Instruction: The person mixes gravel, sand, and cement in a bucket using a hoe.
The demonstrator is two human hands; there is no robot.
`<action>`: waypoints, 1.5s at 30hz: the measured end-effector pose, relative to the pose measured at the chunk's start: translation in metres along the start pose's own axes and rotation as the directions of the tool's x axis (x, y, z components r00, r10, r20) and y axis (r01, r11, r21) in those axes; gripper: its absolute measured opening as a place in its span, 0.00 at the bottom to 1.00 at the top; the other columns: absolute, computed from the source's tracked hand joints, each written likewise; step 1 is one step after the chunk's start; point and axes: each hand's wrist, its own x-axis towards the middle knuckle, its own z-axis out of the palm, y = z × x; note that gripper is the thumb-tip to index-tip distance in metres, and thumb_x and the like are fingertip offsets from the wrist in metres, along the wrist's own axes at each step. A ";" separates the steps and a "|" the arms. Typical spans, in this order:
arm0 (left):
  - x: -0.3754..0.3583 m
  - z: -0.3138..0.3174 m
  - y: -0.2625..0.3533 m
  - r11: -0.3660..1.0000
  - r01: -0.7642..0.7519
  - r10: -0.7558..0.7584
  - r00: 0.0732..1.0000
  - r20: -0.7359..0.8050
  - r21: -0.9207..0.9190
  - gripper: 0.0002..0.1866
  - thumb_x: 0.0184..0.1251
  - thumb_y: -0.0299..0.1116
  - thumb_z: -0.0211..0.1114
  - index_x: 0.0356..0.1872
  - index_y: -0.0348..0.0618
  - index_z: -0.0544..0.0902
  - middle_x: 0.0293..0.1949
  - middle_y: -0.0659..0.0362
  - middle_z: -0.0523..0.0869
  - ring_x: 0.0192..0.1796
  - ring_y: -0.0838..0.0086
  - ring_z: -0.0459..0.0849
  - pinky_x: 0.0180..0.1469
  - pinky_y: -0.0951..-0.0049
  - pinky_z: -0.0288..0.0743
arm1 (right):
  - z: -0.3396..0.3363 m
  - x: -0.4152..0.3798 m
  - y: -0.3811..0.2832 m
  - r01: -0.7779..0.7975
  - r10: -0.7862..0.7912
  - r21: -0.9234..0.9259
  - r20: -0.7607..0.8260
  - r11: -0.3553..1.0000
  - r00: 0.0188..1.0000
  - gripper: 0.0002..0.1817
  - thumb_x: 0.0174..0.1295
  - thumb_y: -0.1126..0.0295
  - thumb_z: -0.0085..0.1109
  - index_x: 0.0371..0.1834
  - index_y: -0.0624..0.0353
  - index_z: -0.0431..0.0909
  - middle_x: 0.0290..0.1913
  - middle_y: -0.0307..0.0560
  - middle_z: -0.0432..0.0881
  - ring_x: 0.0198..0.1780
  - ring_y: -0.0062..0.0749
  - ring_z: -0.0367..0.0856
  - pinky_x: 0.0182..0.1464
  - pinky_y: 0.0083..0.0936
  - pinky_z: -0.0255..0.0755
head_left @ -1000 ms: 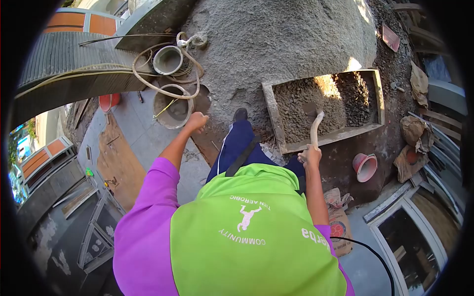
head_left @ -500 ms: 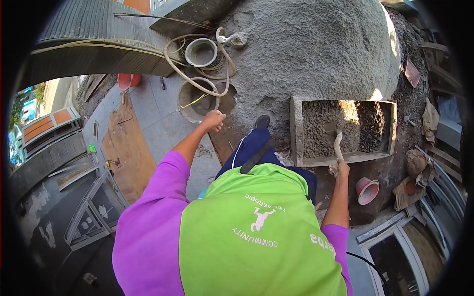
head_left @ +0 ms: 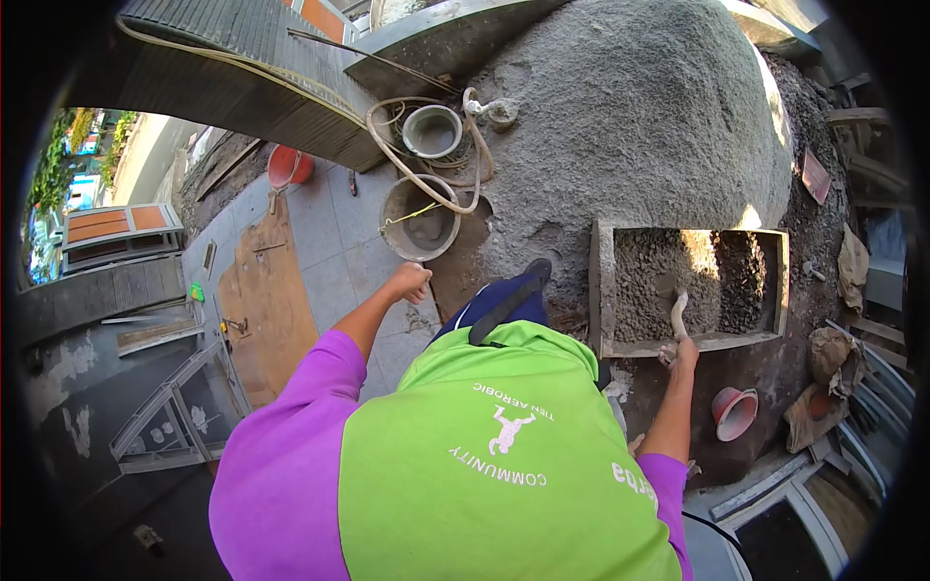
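Right of centre, my right hand (head_left: 679,354) grips a curved handle (head_left: 679,316); left of centre, my left hand (head_left: 411,282) curls shut, apparently empty.

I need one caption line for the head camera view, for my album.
Right hand grips a curved handle over a box of stony mix; left hand curls near a round tub.

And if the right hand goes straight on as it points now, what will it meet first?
Probably the near wall of the mixing box, just ahead of the right hand; height is unclear, so it may pass above.
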 end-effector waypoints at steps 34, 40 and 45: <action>-0.066 -0.131 -0.120 0.965 -0.244 0.238 0.969 -0.068 -0.100 0.20 0.74 0.45 0.60 0.50 0.35 0.81 0.33 0.53 0.86 0.30 0.67 0.87 0.30 0.64 0.87 | 0.222 -0.166 0.042 0.897 -0.489 -0.431 0.765 0.094 0.419 0.18 0.66 0.60 0.62 0.47 0.66 0.86 0.35 0.62 0.89 0.34 0.47 0.90 0.39 0.41 0.82; -0.049 -0.164 -0.206 0.954 -0.172 0.159 0.985 -0.072 -0.244 0.20 0.73 0.45 0.61 0.49 0.35 0.81 0.33 0.53 0.85 0.30 0.66 0.87 0.30 0.63 0.87 | 0.265 -0.299 -0.057 0.917 -0.602 -0.288 0.691 0.278 0.399 0.19 0.70 0.60 0.60 0.54 0.65 0.84 0.30 0.47 0.84 0.25 0.31 0.83 0.27 0.29 0.80; -0.026 -0.170 -0.315 0.891 0.004 -0.037 0.997 -0.064 -0.455 0.18 0.72 0.43 0.61 0.47 0.36 0.79 0.34 0.50 0.84 0.31 0.61 0.88 0.32 0.59 0.88 | 0.266 -0.254 0.043 0.752 -0.429 -0.481 0.622 0.451 0.655 0.17 0.71 0.62 0.60 0.51 0.65 0.82 0.31 0.47 0.83 0.22 0.32 0.80 0.24 0.35 0.82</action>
